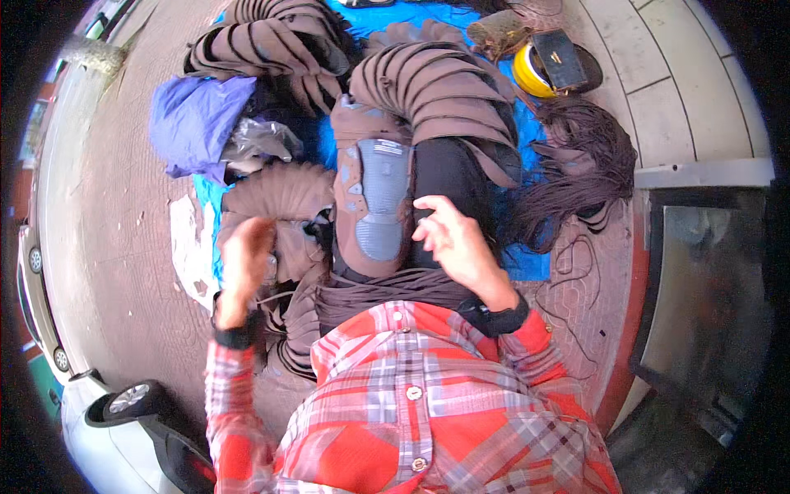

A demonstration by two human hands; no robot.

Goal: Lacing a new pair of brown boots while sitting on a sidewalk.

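A brown shoe upper (350, 235) with a grey-blue tongue (383, 189) lies flat across my lap, its toe toward me. My right hand (457, 251) hovers just right of it, over my black-clad leg, fingers apart and partly bent with nothing visible in them. On the other side, my left hand (247, 259) is raised above several stacked uppers; motion smears its fingers, so I cannot make out a hold. A bundle of dark brown laces (387, 288) stretches across my lap below the shoe upper. Beyond it curves a long nested row of brown uppers (440, 90).
More nested uppers (267, 41) lie at the far left beside a purple bag (197, 119). A heap of dark laces (580, 165) spreads at right on a blue sheet (527, 263). A yellow round container (531, 70) and dark box (559, 59) stand behind. Cars (123, 436) are at left.
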